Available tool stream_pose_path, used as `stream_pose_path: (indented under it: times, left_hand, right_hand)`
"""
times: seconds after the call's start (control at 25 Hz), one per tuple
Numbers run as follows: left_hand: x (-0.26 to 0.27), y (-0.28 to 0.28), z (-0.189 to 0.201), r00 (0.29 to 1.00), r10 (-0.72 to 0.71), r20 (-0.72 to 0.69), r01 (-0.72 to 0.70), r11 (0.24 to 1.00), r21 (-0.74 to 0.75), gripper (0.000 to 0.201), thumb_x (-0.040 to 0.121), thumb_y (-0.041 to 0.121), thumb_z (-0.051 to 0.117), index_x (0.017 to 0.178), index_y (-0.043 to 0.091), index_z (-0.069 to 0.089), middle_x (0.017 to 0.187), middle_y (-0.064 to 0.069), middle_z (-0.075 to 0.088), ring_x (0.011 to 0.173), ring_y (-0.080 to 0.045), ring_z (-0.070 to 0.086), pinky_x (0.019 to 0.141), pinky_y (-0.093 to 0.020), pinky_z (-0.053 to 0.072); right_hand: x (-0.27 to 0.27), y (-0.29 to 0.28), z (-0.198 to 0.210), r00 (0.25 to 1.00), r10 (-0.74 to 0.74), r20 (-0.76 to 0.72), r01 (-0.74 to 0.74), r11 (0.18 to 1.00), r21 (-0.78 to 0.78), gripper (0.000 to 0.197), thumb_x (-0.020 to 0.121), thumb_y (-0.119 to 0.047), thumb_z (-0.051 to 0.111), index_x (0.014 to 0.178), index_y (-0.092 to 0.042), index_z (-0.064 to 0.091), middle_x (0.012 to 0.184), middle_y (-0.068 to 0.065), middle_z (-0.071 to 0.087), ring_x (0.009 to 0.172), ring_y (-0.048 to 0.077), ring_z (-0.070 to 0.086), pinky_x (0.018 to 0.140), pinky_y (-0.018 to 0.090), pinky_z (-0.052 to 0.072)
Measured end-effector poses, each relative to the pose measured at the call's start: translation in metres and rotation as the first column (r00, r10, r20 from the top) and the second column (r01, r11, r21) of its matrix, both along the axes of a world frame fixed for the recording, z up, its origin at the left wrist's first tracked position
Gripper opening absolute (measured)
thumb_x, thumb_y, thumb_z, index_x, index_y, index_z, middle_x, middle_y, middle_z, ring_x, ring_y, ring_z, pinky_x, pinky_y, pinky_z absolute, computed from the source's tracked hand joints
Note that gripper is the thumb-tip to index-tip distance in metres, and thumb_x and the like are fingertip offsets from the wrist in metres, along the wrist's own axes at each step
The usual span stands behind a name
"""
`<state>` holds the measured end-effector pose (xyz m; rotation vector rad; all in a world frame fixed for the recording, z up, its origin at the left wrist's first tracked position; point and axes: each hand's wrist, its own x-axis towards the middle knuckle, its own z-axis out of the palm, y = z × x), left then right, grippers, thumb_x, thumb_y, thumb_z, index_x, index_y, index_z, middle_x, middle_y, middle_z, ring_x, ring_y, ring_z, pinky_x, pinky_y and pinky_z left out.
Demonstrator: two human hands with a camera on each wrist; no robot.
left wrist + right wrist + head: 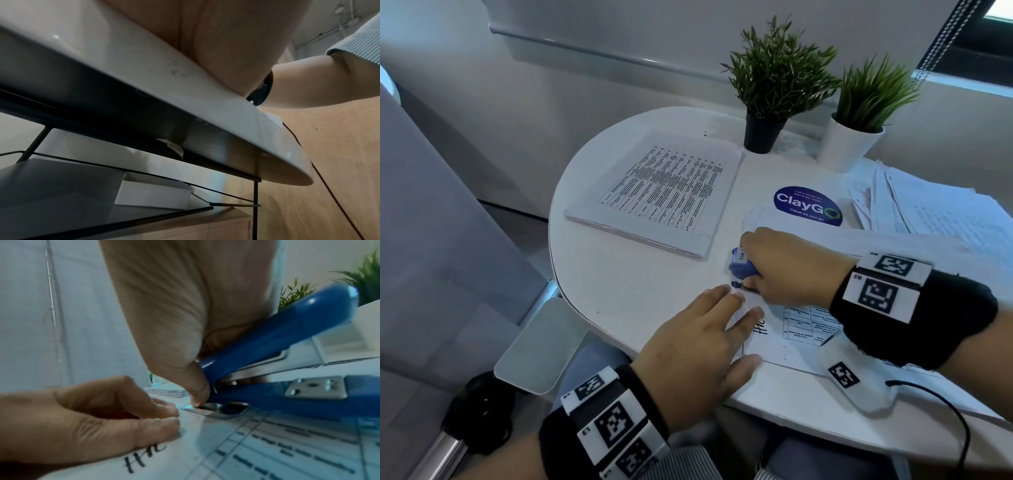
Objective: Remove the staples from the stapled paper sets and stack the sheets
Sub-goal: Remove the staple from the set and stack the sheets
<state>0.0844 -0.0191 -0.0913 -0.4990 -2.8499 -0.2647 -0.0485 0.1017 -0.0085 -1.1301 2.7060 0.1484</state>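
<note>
A stapled paper set (796, 327) with a printed table lies at the table's near edge, and also fills the lower part of the right wrist view (267, 443). My right hand (787, 267) grips a blue stapler (741, 265) (277, 344), whose metal remover tip (216, 409) lies at the sheet's top left corner. My left hand (705, 342) (102, 417) presses flat on that corner with its fingertips just beside the tip. A neat stack of loose sheets (661, 192) lies at the table's far left.
A loose heap of more paper sets (928, 205) lies at the right. Two potted plants, one in a black pot (762, 132) and one in a white pot (847, 144), stand at the back. A blue ClayGo sticker (808, 205) marks the round white table (637, 284). A black cable (941, 404) hangs over the near edge.
</note>
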Motion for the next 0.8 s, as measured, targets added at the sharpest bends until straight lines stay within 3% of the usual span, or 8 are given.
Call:
stream_pose_path:
  times: [0.24, 0.44, 0.56, 0.68, 0.8]
  left_hand:
    - [-0.001, 0.0, 0.001, 1.0, -0.005, -0.027, 0.004, 1.0, -0.01, 0.057, 0.094, 0.051, 0.041, 0.135, 0.013, 0.055, 0.134, -0.008, 0.053, 0.133, -0.027, 0.042, 0.11, -0.036, 0.039]
    - [-0.001, 0.002, 0.003, 0.999, -0.011, -0.034, 0.011, 1.0, 0.018, 0.058, 0.093, 0.05, 0.042, 0.135, 0.013, 0.054, 0.131, -0.006, 0.054, 0.131, -0.025, 0.044, 0.107, -0.033, 0.04]
    - [-0.001, 0.003, 0.005, 0.999, -0.004, -0.035, 0.004, 1.0, 0.001, 0.059, 0.09, 0.051, 0.045, 0.135, 0.014, 0.055, 0.129, -0.004, 0.056, 0.128, -0.023, 0.047, 0.105, -0.032, 0.041]
    - [-0.001, 0.004, 0.007, 0.999, 0.003, -0.046, -0.004, 1.0, -0.007, 0.057, 0.088, 0.05, 0.048, 0.131, 0.014, 0.059, 0.128, -0.003, 0.057, 0.123, -0.023, 0.051, 0.102, -0.031, 0.043]
    - [-0.002, 0.004, 0.007, 1.0, -0.002, -0.023, 0.002, 1.0, 0.007, 0.057, 0.089, 0.05, 0.047, 0.132, 0.013, 0.058, 0.133, -0.003, 0.055, 0.124, -0.023, 0.05, 0.102, -0.033, 0.045]
  right_hand:
    - [-0.011, -0.002, -0.004, 0.996, -0.016, 0.093, 0.019, 0.999, -0.03, 0.031, 0.092, -0.045, 0.053, 0.091, -0.017, 0.041, 0.079, -0.005, 0.049, 0.067, 0.01, 0.047, 0.057, 0.027, 0.035]
    - [-0.001, 0.005, -0.007, 0.96, 0.213, -0.182, -0.222, 0.975, -0.029, 0.036, 0.093, -0.049, 0.049, 0.107, -0.017, 0.042, 0.089, -0.006, 0.049, 0.074, 0.015, 0.049, 0.064, 0.03, 0.042]
    - [0.002, 0.007, -0.009, 0.929, 0.28, -0.243, -0.288, 0.958, 0.004, 0.035, 0.096, -0.045, 0.046, 0.112, -0.015, 0.04, 0.093, -0.001, 0.058, 0.072, 0.018, 0.047, 0.063, 0.031, 0.041]
    - [0.002, 0.011, -0.012, 0.876, 0.367, -0.312, -0.382, 0.924, 0.013, 0.027, 0.094, -0.037, 0.053, 0.103, -0.012, 0.05, 0.083, 0.002, 0.062, 0.065, 0.023, 0.056, 0.055, 0.031, 0.039]
    - [0.0, 0.016, -0.017, 0.802, 0.423, -0.421, -0.481, 0.876, -0.037, 0.021, 0.086, -0.03, 0.062, 0.088, -0.011, 0.054, 0.068, 0.001, 0.059, 0.052, 0.02, 0.053, 0.046, 0.027, 0.033]
